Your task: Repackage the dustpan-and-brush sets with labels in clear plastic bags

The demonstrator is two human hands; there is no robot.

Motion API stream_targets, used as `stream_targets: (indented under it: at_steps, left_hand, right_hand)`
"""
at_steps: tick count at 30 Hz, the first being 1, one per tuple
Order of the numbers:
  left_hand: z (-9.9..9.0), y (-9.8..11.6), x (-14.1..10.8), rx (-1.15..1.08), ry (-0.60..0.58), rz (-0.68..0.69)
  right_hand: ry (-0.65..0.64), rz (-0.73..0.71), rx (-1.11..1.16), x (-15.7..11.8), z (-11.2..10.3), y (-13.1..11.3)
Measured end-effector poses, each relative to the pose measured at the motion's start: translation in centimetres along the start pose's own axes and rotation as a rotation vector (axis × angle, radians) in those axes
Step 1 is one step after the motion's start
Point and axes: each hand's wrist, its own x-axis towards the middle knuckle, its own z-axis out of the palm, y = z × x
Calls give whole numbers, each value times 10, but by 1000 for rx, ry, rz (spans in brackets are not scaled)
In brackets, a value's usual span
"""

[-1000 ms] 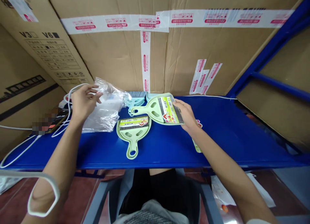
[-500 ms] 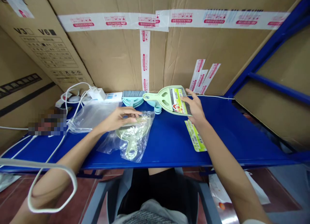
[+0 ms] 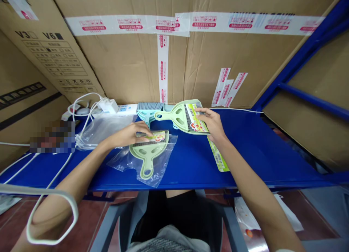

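Head view: yellow-green card (image 3: 219, 159) is partly hidden by right forearm (image 3: 253, 183). Whether clear film (image 3: 165, 164) or lower dustpan set (image 3: 149, 154), on blue bench (image 3: 251, 143), is pinched by left grip (image 3: 132, 134) cannot be told. Upper dustpan set (image 3: 181, 115) is pinched at labelled end by right grip (image 3: 214, 124). "V3" and "V6" are read on cardboard (image 3: 57, 63). Film is crinkled; both green sets are rounded, ring-handled.

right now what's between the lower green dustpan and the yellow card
The head view shows a clear bag by the dustpan, then blue table up to the card.
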Motion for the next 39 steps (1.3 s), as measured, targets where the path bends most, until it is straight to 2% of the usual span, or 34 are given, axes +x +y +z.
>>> stream_targets:
  at_steps: [8, 15, 21, 26, 33, 39]
  left_hand:
    - [5, -4, 2, 22, -14, 14]
    - [0, 24, -1, -1, 38, 70]
    - [1, 39, -1, -4, 93, 83]
    - [6, 46, 0, -97, 125, 128]
    - [25, 55, 4, -107, 183, 286]
    - [29, 54, 7, -94, 243, 347]
  right_hand:
    - [-20, -19, -39, -3, 3, 3]
    - [-139, -50, -170, -2, 0, 3]
    - [-208, 10, -192, -2, -8, -13]
    - [-349, 81, -262, -4, -11, -22]
    - [-505, 220, -234, -18, 7, -15]
    - [-625, 191, -212, -35, 27, -4]
